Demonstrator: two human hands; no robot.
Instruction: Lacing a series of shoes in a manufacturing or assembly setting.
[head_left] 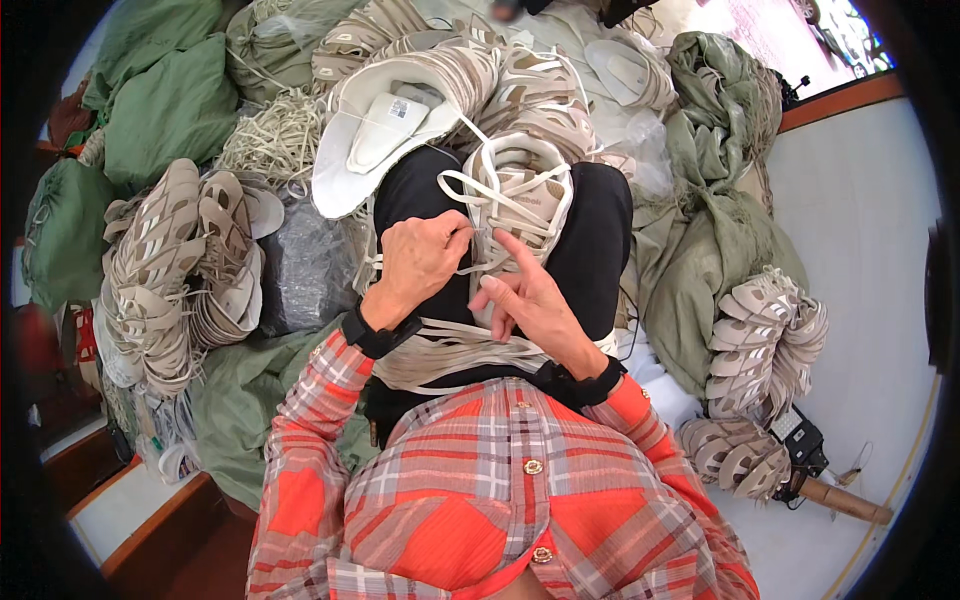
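Note:
A cream and beige shoe upper (528,195) stands between my knees, its tongue side up and pale shoelaces (462,186) looping off its left edge. My left hand (425,262) is beside the upper's left edge, thumb and fingers pinched together on what looks like the thin end of a shoelace. Close by, my right hand (530,305) lies over the near part of the upper. Its index finger points at the lacing, the thumb stands apart, and the other fingers are partly curled. A bundle of loose cream laces (460,355) lies across my lap.
Stacked shoe uppers (405,100) lie beyond my left knee, with more stacks at left (155,270) and right (765,340). A lace heap (280,135), green sacks (170,110) and a plastic-wrapped bundle (312,265) crowd the left. Green cloth (690,270) lies at right.

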